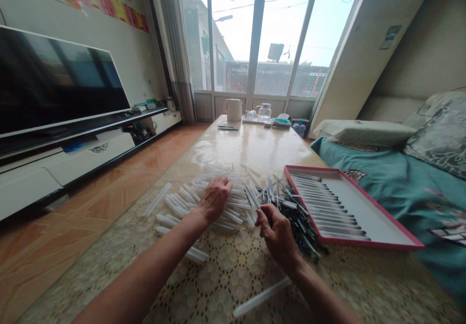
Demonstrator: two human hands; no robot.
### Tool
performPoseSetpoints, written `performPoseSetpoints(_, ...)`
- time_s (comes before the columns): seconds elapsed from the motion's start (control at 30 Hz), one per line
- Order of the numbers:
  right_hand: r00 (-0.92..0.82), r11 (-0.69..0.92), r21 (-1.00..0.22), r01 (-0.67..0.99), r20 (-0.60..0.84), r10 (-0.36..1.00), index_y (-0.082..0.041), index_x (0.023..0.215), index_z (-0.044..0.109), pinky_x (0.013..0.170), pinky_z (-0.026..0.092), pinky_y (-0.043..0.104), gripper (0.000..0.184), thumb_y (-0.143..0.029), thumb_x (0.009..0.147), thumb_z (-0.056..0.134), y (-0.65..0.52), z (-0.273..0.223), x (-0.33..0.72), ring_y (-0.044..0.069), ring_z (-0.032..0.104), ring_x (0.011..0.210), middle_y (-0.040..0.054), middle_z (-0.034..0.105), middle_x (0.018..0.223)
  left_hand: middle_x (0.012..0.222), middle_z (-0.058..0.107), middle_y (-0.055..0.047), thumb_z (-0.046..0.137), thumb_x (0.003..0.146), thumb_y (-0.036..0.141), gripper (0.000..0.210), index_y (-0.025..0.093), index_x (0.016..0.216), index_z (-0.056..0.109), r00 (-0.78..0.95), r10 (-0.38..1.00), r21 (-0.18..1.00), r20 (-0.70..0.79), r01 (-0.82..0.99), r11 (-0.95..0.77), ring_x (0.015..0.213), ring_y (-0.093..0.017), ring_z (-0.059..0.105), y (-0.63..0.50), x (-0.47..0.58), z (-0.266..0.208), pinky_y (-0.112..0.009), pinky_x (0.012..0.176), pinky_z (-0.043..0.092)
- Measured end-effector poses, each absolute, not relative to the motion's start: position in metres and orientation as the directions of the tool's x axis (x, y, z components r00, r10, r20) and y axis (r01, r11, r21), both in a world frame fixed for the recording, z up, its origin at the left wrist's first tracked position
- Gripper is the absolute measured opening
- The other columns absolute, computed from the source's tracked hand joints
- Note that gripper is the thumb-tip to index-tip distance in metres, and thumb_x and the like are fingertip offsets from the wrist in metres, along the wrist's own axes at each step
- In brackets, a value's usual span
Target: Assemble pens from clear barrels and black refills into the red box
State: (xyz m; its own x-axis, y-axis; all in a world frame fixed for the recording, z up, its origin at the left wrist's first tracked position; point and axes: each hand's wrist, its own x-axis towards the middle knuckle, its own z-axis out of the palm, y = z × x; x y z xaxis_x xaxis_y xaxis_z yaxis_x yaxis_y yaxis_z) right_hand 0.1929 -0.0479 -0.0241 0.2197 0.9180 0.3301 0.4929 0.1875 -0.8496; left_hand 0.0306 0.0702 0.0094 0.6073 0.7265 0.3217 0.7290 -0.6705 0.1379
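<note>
Two bare hands work over one worktop (255,146); the left hand (216,198) lies over the heap of clear tubes (182,202), its fingers bent down among them — whether they grip one, I cannot tell; the right hand (274,231) pinches a slender pen part (252,195) between thumb and fingertips, and whether it is one piece or several cannot be made out; the clear tubes number in the dozens, overlapping too much for an exact count; one loose tube (261,297) lies apart at the near side, by the right forearm; one pile of black pen parts (300,227), likewise beyond counting, spreads just beyond and to the right of the right hand; beside it sits one shallow pink-rimmed box (358,193), holding a single row of dark-ended pens (327,207) — at least a dozen; at the worktop's far end stand one pale jug (233,110) and one glass jar (265,111); one television (61,83) stands at the left.
</note>
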Motion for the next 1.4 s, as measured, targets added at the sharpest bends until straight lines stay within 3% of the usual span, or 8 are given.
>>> performPoseSetpoints(0.47, 0.212, 0.198, -0.833, 0.517, 0.349, 0.913, -0.017, 0.084, 0.055, 0.050, 0.039, 0.020, 0.023, -0.037, 0.089, 0.045, -0.047, -0.027, 0.195, 0.014, 0.056, 0.056, 0.0015, 0.061, 0.064, 0.086, 0.063, -0.008, 0.040, 0.086, 0.013, 0.021, 0.017, 0.086, 0.061, 0.543, 0.736, 0.122, 0.405, 0.765, -0.632, 0.089, -0.023, 0.054, 0.075, 0.027, -0.002, -0.037, 0.083, 0.042)
performPoseSetpoints(0.6, 0.214, 0.197, -0.833, 0.517, 0.348, 0.912, -0.017, 0.084, 0.056, 0.050, 0.039, 0.020, 0.023, -0.037, 0.089, 0.045, -0.048, -0.025, 0.194, 0.014, 0.056, 0.055, 0.0017, 0.061, 0.064, 0.089, 0.065, -0.009, 0.047, 0.083, 0.013, 0.020, 0.016, 0.090, 0.064, 0.520, 0.759, 0.152, 0.392, 0.777, -0.610, 0.093, -0.023, 0.056, 0.081, 0.029, 0.000, -0.035, 0.085, 0.043)
performPoseSetpoints(0.77, 0.213, 0.201, -0.829, 0.523, 0.355, 0.910, -0.017, 0.083, 0.056, 0.050, 0.039, 0.020, 0.024, -0.037, 0.089, 0.045, -0.048, -0.023, 0.194, 0.014, 0.056, 0.055, 0.0018, 0.061, 0.063, 0.084, 0.067, -0.008, 0.053, 0.078, 0.014, 0.015, 0.018, 0.081, 0.068, 0.522, 0.780, 0.191, 0.345, 0.775, -0.602, 0.089, -0.022, 0.059, 0.092, 0.033, 0.005, -0.031, 0.083, 0.045)
performPoseSetpoints(0.93, 0.214, 0.208, -0.830, 0.517, 0.361, 0.908, -0.017, 0.083, 0.056, 0.050, 0.039, 0.021, 0.025, -0.038, 0.089, 0.044, -0.048, -0.023, 0.194, 0.014, 0.055, 0.055, 0.0016, 0.061, 0.062, 0.085, 0.069, -0.008, 0.062, 0.071, 0.017, 0.018, 0.017, 0.088, 0.068, 0.503, 0.802, 0.222, 0.320, 0.784, -0.580, 0.089, -0.023, 0.061, 0.100, 0.035, 0.005, -0.033, 0.083, 0.046)
performPoseSetpoints(1.13, 0.204, 0.199, -0.817, 0.541, 0.357, 0.912, -0.018, 0.082, 0.055, 0.051, 0.039, 0.021, 0.024, -0.037, 0.090, 0.044, -0.048, -0.021, 0.194, 0.013, 0.054, 0.053, 0.0010, 0.060, 0.062, 0.085, 0.067, -0.008, 0.064, 0.073, 0.027, 0.024, 0.016, 0.094, 0.068, 0.487, 0.808, 0.241, 0.331, 0.785, -0.571, 0.089, -0.023, 0.060, 0.100, 0.041, 0.004, -0.034, 0.082, 0.046)
performPoseSetpoints(1.4, 0.207, 0.200, -0.813, 0.548, 0.363, 0.909, -0.017, 0.081, 0.056, 0.050, 0.039, 0.020, 0.025, -0.038, 0.090, 0.043, -0.048, -0.020, 0.194, 0.013, 0.054, 0.053, 0.0011, 0.060, 0.061, 0.095, 0.063, -0.009, 0.061, 0.074, 0.017, 0.019, 0.017, 0.092, 0.067, 0.497, 0.790, 0.231, 0.359, 0.773, -0.591, 0.097, -0.024, 0.056, 0.095, 0.044, 0.001, -0.035, 0.086, 0.044)
